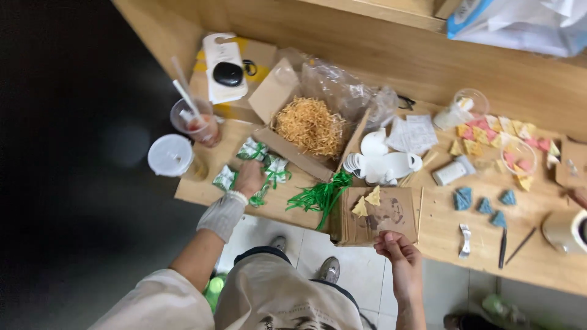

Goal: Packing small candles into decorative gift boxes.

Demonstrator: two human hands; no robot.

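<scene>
I log left hand [249, 177] fingers hidden, grip unreadable, resting on green-ribboned wrapped packets [269, 168] | right hand [394, 247] pinching stacked brown cardboard sheets [379, 215] at wooden table [440, 235] edge

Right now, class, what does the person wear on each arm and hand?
The left hand has a pale grey knitted cuff at the wrist; a loose cream sleeve covers the upper arm. The right hand and forearm are bare, without glove or sleeve.

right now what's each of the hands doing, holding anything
Left hand: resting on small green-ribboned packets; grip cannot be told.
Right hand: fingers curled at the near edge of the brown cardboard stack.
</scene>
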